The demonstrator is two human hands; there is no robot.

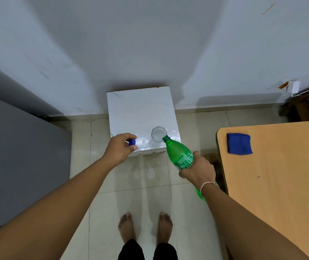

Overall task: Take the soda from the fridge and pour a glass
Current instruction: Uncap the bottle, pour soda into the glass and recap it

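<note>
Place: a room in my home | Evidence: I stand barefoot on pale floor tiles [142, 199]; plain painted wall [131, 44] across the top; small white stand [142, 113] at centre; wooden table [281, 184] at right (blue cloth [239, 143] on it); grey fridge [18, 156] at left.

we see: green bottle [179, 156], blue neck ring | blue cap [132, 142] at its 9 o'clock | clear glass [158, 134] | white marbled stand [140, 113] | blue cloth [239, 143], tan table [281, 184]
</note>
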